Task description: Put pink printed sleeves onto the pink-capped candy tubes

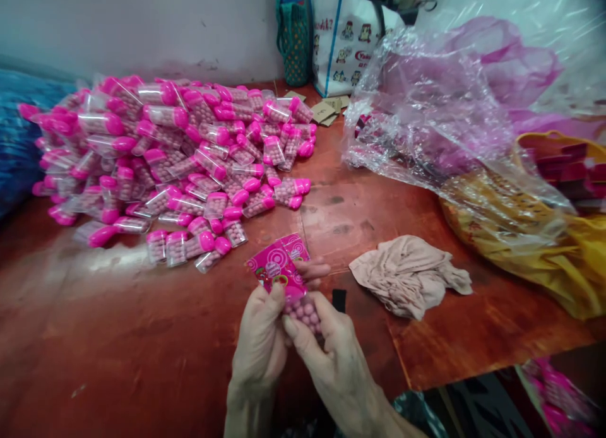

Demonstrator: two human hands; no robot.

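Note:
Between both hands, near the table's front, is a small clear container of pink balls [305,313]. My right hand [331,346] is closed around the container, thumb and fingers pinching its sides. My left hand [262,337] grips a printed pink wrapper [274,261] with white circles, its thumb pressed on the lower part. The wrapper meets the container's upper end; whether it is around it or only against it I cannot tell. A large heap of pink-capped containers of pink balls [184,154] lies beyond my hands to the left.
Right of my hands lies a crumpled beige cloth [409,274]. Clear plastic film [416,110] covers part of a yellow basket [497,230] holding pink pieces. At the back stand a white printed bag [350,47] and a green woven holder [294,47]. A blue bag [19,141] borders the left.

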